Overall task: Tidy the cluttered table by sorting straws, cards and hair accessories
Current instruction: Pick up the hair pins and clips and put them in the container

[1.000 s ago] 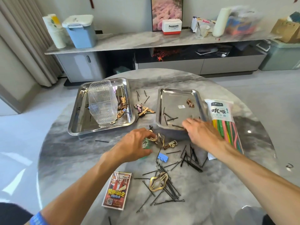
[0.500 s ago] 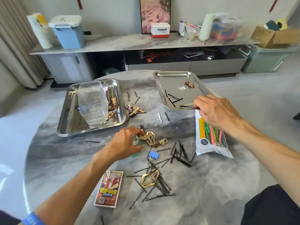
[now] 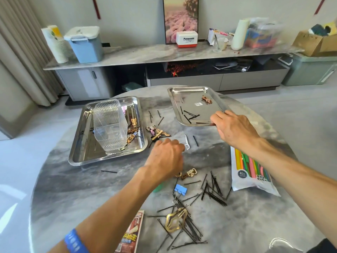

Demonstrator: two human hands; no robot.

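Hairpins (image 3: 212, 189) lie scattered in black heaps over the near part of the round marble table (image 3: 73, 194), and a few more sit inside the right tray (image 3: 191, 96), a shallow steel one at the table's far edge. The right hand (image 3: 232, 127) grips that tray's near right corner, fingers curled over the rim. The left hand (image 3: 166, 157) hovers palm down near the table's middle with its fingers curled under; whether it holds anything I cannot tell. Just beyond its knuckles lies a white floss pick (image 3: 186, 142). A gold clip (image 3: 189, 173) peeks out at its near side, and nearer still sit a blue binder clip (image 3: 180, 189) and a larger gold hair clip (image 3: 176, 222) on top of the pins. The straw packet (image 3: 249, 172), full of coloured straws, lies on the table's right side, under the right forearm. The card box (image 3: 131, 234) rests at the table's near edge beside the left forearm. On the table's left stands the left tray (image 3: 80, 154), holding a clear ribbed plastic container (image 3: 109, 125) and small wooden hair clips (image 3: 131, 136); more of these clips (image 3: 156, 132) lie just right of it.
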